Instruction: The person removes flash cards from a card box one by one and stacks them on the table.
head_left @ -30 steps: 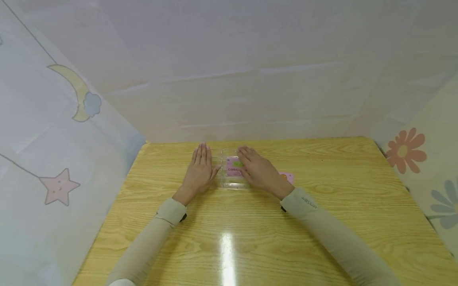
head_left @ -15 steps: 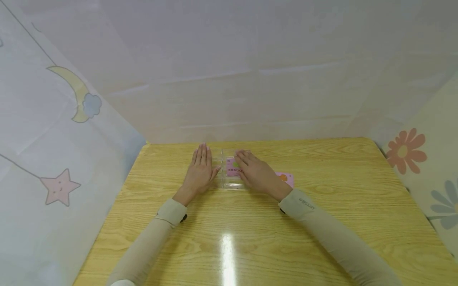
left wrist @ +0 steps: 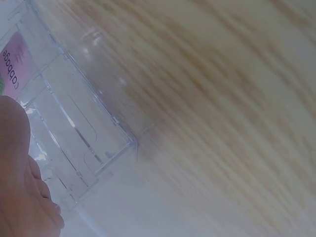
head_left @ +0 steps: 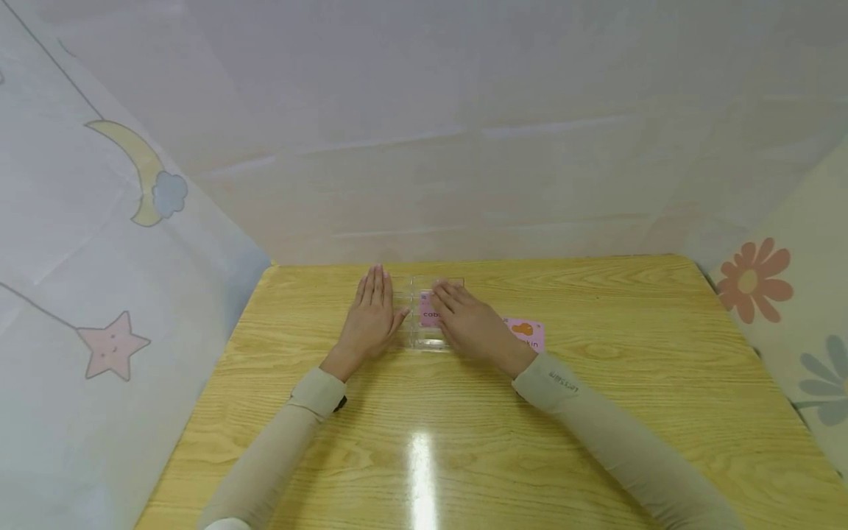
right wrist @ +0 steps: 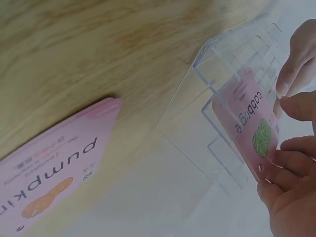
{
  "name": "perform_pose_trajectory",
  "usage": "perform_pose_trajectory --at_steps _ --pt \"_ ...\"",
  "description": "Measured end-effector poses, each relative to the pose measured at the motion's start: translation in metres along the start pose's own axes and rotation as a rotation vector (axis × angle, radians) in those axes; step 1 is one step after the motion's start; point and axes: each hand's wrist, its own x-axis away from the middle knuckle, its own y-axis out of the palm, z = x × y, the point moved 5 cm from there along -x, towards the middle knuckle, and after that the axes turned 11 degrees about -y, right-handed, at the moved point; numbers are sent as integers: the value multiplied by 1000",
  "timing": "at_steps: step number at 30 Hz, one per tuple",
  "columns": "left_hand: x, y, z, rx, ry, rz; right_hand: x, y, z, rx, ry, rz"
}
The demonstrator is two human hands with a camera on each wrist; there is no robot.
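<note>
A clear plastic card holder (head_left: 433, 344) with slots stands near the table's far edge. In it leans a pink card with the word cabbage (right wrist: 247, 106) and a green cabbage picture. My left hand (head_left: 372, 316) rests on the holder's left part, fingers straight and together, thumb out toward the middle. My right hand (head_left: 473, 324) lies over the holder's right part. In the right wrist view, its fingers touch the cabbage card's edge near the picture, with the thumb by the card's side. The head view hides much of that card under the right hand.
Pink pumpkin cards (right wrist: 54, 173) lie on the wooden table (head_left: 596, 419) just right of the holder, partly under my right hand in the head view. A pale paper wall (head_left: 430, 147) rises behind the table's far edge, with decorated walls on both sides.
My right hand has slid a little left across the cabbage card, covering more of it and uncovering more of the pumpkin card. The left hand, holder and cards stay in place.
</note>
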Motion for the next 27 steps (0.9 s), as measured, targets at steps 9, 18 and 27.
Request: perform_pose_trajectory --at_steps 9,18,27 --pt "1 -3 2 -7 4 2 -1 -1 -4 42 -26 -17" --pt "1 -3 2 -4 3 -18 -2 1 -3 55 -36 -32" --pt "1 -3 0 -5 -4 -35 -3 5 -4 87 -51 -27"
